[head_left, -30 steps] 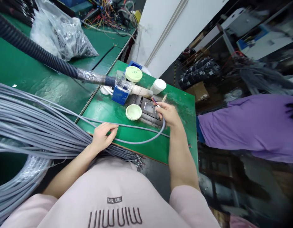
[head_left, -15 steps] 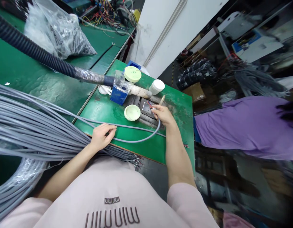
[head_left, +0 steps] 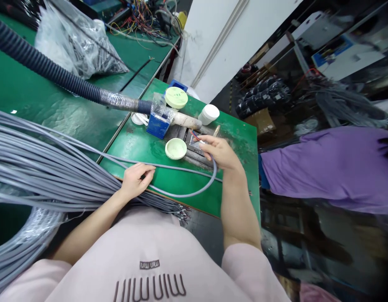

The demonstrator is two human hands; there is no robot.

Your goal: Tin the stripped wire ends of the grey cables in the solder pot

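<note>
The right hand (head_left: 223, 153) is pinching a cable (head_left: 181, 196), wires (head_left: 195, 136) already bared; the left hand (head_left: 135, 179), grip unclear, is resting by the bench's (head_left: 187, 180) near edge.

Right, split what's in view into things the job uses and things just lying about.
Likely in use:
grey cable, held near its end in the right hand
coloured wires at that end
shiny panel beneath them
pale green dish close by

Seemingly just lying about:
plastic bag
wire tangle
black cable

Gray cable (head_left: 181, 196) in right grip (head_left: 221, 152)
</note>
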